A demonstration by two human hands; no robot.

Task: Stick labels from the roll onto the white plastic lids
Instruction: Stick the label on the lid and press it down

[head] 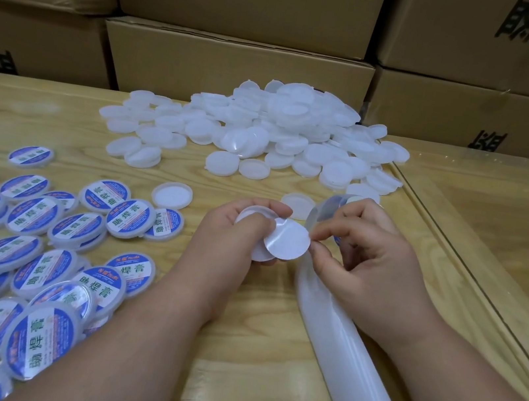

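Left hand gripping a lid, right hand pinching label edge.

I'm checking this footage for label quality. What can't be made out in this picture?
- Printed face of the label: turned away, head view.
- Lid: mostly covered by the left hand.
- Label roll: behind the right hand.
- Small print on labelled lids: blurred.

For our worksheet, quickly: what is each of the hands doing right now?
Left hand: grips a white lid.
Right hand: pinches the round label by its edge.
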